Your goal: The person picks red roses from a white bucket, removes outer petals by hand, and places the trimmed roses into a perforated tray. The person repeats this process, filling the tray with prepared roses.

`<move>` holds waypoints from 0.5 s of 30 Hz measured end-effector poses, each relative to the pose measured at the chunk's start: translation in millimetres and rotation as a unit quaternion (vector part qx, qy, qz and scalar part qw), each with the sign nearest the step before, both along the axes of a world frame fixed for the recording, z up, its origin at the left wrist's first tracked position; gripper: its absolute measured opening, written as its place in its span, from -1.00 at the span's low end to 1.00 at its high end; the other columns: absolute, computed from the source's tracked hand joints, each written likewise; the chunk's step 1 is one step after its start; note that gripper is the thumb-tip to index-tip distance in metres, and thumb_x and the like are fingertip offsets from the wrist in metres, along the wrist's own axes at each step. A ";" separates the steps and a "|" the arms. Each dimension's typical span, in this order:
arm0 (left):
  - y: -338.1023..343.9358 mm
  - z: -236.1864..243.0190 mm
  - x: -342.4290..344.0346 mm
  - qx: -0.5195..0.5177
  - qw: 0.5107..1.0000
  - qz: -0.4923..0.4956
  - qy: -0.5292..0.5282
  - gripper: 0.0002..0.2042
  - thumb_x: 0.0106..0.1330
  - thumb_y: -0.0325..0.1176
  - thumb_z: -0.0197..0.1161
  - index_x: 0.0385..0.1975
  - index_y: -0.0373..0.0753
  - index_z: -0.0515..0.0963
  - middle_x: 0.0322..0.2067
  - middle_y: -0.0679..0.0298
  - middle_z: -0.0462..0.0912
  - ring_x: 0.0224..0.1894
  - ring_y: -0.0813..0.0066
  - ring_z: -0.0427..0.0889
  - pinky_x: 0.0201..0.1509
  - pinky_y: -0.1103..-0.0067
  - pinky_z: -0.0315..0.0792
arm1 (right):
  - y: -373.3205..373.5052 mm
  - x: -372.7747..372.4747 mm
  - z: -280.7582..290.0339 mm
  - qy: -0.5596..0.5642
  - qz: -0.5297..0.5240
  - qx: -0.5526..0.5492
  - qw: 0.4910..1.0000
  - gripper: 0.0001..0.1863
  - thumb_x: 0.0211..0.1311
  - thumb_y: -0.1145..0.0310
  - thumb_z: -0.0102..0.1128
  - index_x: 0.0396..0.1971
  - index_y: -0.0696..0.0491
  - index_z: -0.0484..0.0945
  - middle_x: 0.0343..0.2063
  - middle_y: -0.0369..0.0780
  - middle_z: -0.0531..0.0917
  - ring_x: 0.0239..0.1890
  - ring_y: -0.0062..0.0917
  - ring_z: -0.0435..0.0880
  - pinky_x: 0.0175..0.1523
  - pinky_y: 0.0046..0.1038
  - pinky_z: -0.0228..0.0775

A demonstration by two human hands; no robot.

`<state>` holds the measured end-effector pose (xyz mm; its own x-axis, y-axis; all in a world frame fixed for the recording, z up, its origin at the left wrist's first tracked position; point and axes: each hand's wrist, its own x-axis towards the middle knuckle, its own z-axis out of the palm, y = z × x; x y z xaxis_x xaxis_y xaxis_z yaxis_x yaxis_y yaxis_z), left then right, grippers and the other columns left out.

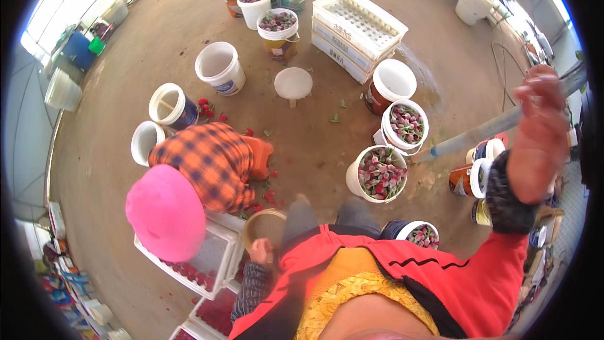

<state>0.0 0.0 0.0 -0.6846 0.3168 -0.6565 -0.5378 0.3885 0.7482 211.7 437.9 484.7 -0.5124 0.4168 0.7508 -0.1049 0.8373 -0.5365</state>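
Tan bucket (267, 220) sits at your near left, just beside your left hand (260, 251); I can't tell whether it pinches anything. Your right hand (540, 132), raised at right, is too blurred to read. Farther out, a bud-filled white bucket (353, 182) stands right of centre.

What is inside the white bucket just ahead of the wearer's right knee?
Pinkish-red flower buds with greenery heap up near the rim of the white bucket. That top layer covers anything beneath, including the bottom.

Near bud buckets (355, 186) — three, pole (478, 132) — one
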 end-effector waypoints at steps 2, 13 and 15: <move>37.9 28.3 -49.8 -0.023 1.000 0.007 -0.014 -0.76 0.33 -0.20 0.01 -0.43 -0.21 0.54 -0.51 0.34 0.58 -0.46 0.56 0.56 -0.47 0.63 0.46 | 42.0 13.0 -40.6 -0.116 -0.118 -0.070 0.984 -0.84 0.19 0.49 -0.13 -0.33 0.16 0.47 -0.15 -0.15 0.51 -0.12 -0.43 0.45 0.04 -0.41 0.26; 383.9 44.3 -281.5 0.138 0.986 -0.062 0.066 -0.82 0.30 -0.30 0.12 -0.35 -0.28 0.56 -0.43 0.34 0.61 -0.40 0.64 0.57 -0.39 0.66 0.46 | 218.5 59.2 -450.9 -0.472 -0.226 -0.506 0.686 -0.82 0.03 0.32 0.21 -0.48 0.14 0.61 -0.54 -0.13 0.63 -0.50 -0.41 0.61 -0.35 -0.45 0.43; 431.5 40.3 -303.4 0.099 0.994 -0.038 -0.024 -0.83 0.31 -0.32 0.10 -0.23 -0.26 0.51 -0.35 0.30 0.62 -0.34 0.56 0.60 -0.41 0.65 0.48 | 309.1 13.8 -479.6 -0.559 0.026 0.025 0.828 -0.84 -0.10 0.32 0.26 -0.52 0.08 0.58 -0.51 -0.16 0.60 -0.44 -0.29 0.61 -0.34 -0.38 0.47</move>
<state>-303.4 431.5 40.3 -0.6233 0.4923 -0.6076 -0.5496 0.2769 0.7882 225.5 747.0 5.2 -0.9154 0.3546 -0.1907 0.3974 0.8715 -0.2872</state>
